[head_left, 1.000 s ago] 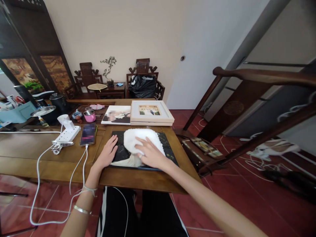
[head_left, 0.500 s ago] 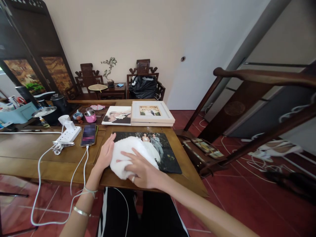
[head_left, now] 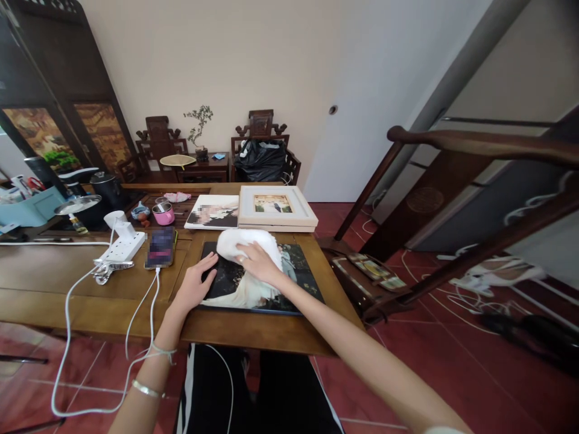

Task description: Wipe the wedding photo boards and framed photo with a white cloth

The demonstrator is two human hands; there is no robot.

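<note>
A wedding photo panel (head_left: 307,283) lies flat on the wooden table in front of me. My right hand (head_left: 260,262) holds a fluffy white cloth (head_left: 228,242) down against the panel's upper part, with the fingers bent over it. The cloth covers part of the couple in the picture; the pale dress shows below it. At the panel's left edge rests my left hand (head_left: 196,284), fingers stretched out and nothing in them.
Behind the panel lie a framed photo (head_left: 310,211) and a smaller photo board (head_left: 192,218). To the left are a charging phone (head_left: 160,247), a white power strip (head_left: 129,246), a pink cup (head_left: 163,214) and loose cables. A wooden chair (head_left: 425,196) stands at the right.
My right hand has moved the cloth away from me, from the panel's lower left to its top edge, uncovering the dress. My left hand's fingers have shifted slightly onto the left edge.
</note>
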